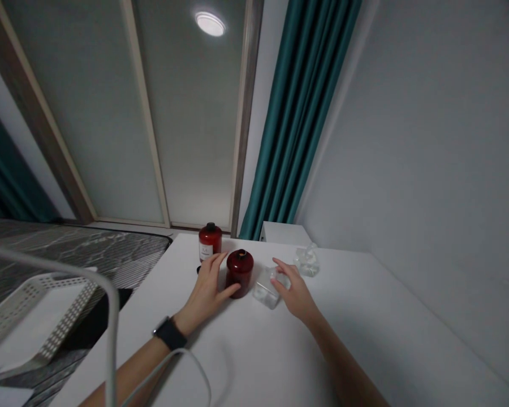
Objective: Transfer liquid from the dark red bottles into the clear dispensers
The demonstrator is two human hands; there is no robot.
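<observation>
The dark red bottle (240, 271) stands upright on the white table (254, 356), between the person's two hands. Its rounded shoulder and glossy, translucent-looking wall suggest glass or hard plastic: stiff, smooth, likely a little slippery, perhaps weighty if filled, and breakable if it is glass. The sure hold would be round the straight body below the shoulder, with thumb and fingers on opposite sides. The left hand (207, 288) has its fingers spread at the bottle's left side and its thumb across the lower front; from this angle I can't tell whether it grips. The right hand (294, 291) is parted between thumb and forefinger, at a clear, boxy container (266, 288) just beside the bottle; that looks light and thin-walled, best taken by its sides. Behind the left hand stands a second red bottle (210, 240) with a matte white label and a black cap. Beyond the right fingertips sits crumpled, shiny clear plastic (307, 261). Farther out come the softly pleated teal curtain (299, 113), frosted sliding panels (195, 124) and, at lower left, a perforated white basket (68, 319) near a grey patterned rug (129, 249).
</observation>
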